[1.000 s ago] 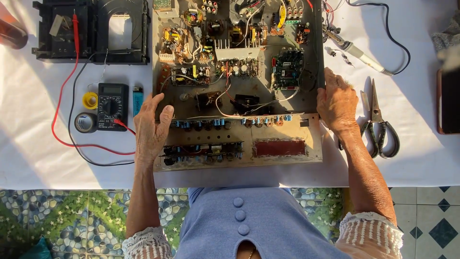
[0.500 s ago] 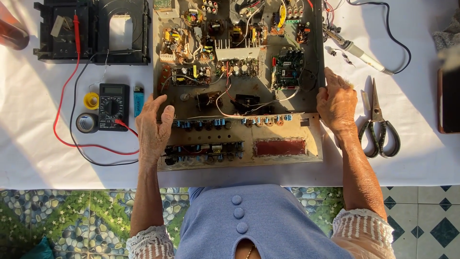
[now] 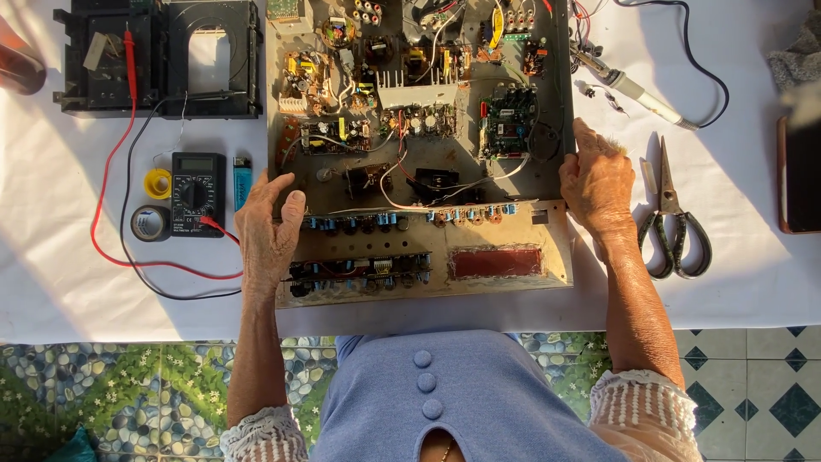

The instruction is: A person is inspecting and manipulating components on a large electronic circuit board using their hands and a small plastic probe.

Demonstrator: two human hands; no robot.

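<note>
The opened amplifier chassis [image 3: 419, 145] lies flat on the white bench [image 3: 68, 291], between both hands. Left hand [image 3: 269, 231] rests spread on its left edge, right hand [image 3: 596, 181] curls around the right edge; keep fingers clear of the exposed wiring and press evenly on both edges

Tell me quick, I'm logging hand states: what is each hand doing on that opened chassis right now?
Left hand: open, fingers spread, resting flat on the left edge of the electronics chassis.
Right hand: fingers curled over the chassis's right edge, gripping it.
</note>
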